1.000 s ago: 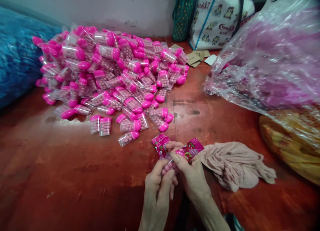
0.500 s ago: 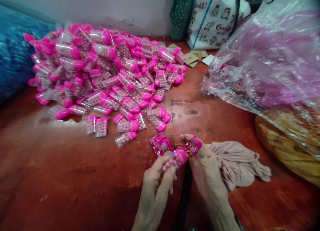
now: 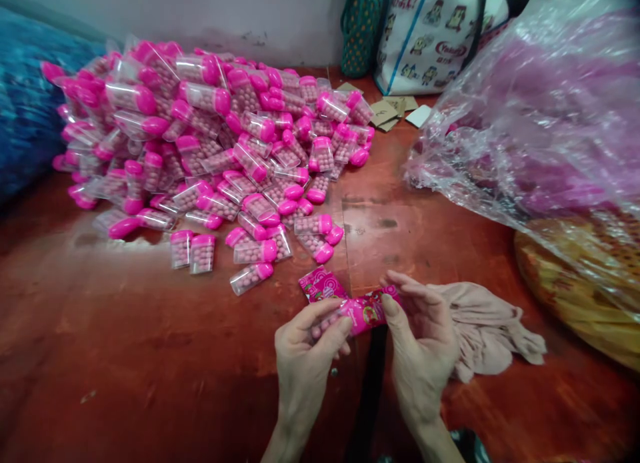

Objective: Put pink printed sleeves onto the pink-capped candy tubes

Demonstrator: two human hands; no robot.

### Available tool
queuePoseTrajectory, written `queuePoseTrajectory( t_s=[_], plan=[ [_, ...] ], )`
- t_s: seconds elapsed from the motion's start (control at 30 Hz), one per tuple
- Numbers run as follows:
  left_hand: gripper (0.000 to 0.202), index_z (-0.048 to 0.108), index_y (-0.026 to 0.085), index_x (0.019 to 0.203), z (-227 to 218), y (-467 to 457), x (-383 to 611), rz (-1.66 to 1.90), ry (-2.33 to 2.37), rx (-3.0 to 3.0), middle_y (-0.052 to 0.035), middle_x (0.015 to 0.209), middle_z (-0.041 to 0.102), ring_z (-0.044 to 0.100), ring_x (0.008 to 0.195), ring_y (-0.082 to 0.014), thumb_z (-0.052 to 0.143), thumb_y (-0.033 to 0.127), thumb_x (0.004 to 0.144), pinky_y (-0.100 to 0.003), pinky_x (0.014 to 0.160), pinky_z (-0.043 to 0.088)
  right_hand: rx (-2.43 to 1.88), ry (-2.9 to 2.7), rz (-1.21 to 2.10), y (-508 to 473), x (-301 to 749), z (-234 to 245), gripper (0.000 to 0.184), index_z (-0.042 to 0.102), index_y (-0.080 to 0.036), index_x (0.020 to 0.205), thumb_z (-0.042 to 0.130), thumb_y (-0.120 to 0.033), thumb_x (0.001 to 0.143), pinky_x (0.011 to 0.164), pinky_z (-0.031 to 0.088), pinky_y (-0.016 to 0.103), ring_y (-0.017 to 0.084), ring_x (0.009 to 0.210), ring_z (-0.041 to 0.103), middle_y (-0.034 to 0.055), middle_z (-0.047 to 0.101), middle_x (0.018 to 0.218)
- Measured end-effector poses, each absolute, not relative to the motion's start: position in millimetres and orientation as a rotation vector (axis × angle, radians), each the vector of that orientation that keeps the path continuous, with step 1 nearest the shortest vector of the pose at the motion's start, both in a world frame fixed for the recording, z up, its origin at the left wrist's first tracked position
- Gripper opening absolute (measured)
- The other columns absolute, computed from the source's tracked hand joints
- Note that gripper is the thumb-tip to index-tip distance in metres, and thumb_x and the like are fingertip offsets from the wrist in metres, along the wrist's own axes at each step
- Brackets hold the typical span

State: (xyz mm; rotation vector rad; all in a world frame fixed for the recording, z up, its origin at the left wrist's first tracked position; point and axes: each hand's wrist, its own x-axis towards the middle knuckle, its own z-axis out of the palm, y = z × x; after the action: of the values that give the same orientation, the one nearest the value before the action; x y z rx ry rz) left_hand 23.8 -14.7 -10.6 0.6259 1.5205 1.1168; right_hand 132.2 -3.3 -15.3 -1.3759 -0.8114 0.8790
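Between thumb and fingers, my left hand [image 3: 305, 346] grips the clear end of a small candy bottle [image 3: 326, 324] with pink balls inside. A printed pink sleeve [image 3: 367, 313] covers its other end. My right hand [image 3: 423, 336] pinches that sleeve, its thumb on the near face and the other fingers behind. The bottle lies nearly level, and its cap is hidden. Just beyond the hands, a stack of flat pink sleeves [image 3: 320, 283] lies on the red-brown table [image 3: 175, 356]. A large heap of pink-capped candy bottles [image 3: 210, 143] spreads farther back.
A crumpled beige cloth [image 3: 490, 333] lies right of my right hand. Clear plastic wrapping [image 3: 520, 129] bulges at the right over a yellow-brown round tray [image 3: 560, 296]. At the back stand a white printed bag [image 3: 430, 43] and cardboard pieces [image 3: 387, 113]. A blue bag [image 3: 35, 109] sits left.
My right hand has turned, bringing its thumb onto the near face of the sleeve. The bottle has tipped from slanting to nearly level, and my left hand has shifted slightly left.
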Motion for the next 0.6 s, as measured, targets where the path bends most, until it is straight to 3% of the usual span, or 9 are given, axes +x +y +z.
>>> queuePoseTrajectory(
  t_s=[0.13,0.27,0.43,0.6],
  plan=[
    [0.016,0.067,0.014,0.079,-10.0,-16.4,24.3,1.145,1.525,0.601,0.0009,0.053,0.062,0.057,0.045,-0.0100,0.071,0.023,0.066,-0.018,0.043,0.047,-1.427,-0.993,0.889,-0.4,138.8,-18.8,0.008,0.057,-0.019,0.073,0.062,-0.020,0.079,0.084,0.041,0.029,0.016,0.099,0.054,0.0029,0.060,0.101],
    [0.028,0.067,0.015,0.091,-11.5,-13.3,23.0,1.139,1.497,0.551,-0.0009,0.065,0.067,0.058,0.047,-0.0099,0.072,0.022,0.064,-0.018,0.042,0.048,-1.414,-1.035,0.985,1.3,143.5,-19.8,0.007,0.061,-0.019,0.076,0.059,-0.022,0.082,0.082,0.040,0.030,0.017,0.096,0.055,0.0026,0.061,0.100],
    [0.017,0.070,0.014,0.077,-18.3,-11.2,22.7,1.118,1.476,0.559,0.0024,0.048,0.060,0.053,0.041,-0.0070,0.073,0.021,0.062,-0.014,0.039,0.043,-1.426,-1.051,1.034,0.2,140.9,-19.3,0.011,0.064,-0.020,0.078,0.055,-0.022,0.084,0.078,0.039,0.029,0.016,0.092,0.054,0.0020,0.060,0.098],
    [0.013,0.071,0.015,0.075,-24.0,-15.1,26.2,1.156,1.394,0.504,0.0013,0.051,0.063,0.053,0.043,-0.0071,0.073,0.021,0.063,-0.015,0.041,0.043,-1.286,-0.649,1.187,-1.6,134.6,-21.7,0.011,0.068,-0.023,0.078,0.058,-0.025,0.082,0.076,0.038,0.026,0.013,0.089,0.051,-0.0004,0.057,0.098]
  ],
)
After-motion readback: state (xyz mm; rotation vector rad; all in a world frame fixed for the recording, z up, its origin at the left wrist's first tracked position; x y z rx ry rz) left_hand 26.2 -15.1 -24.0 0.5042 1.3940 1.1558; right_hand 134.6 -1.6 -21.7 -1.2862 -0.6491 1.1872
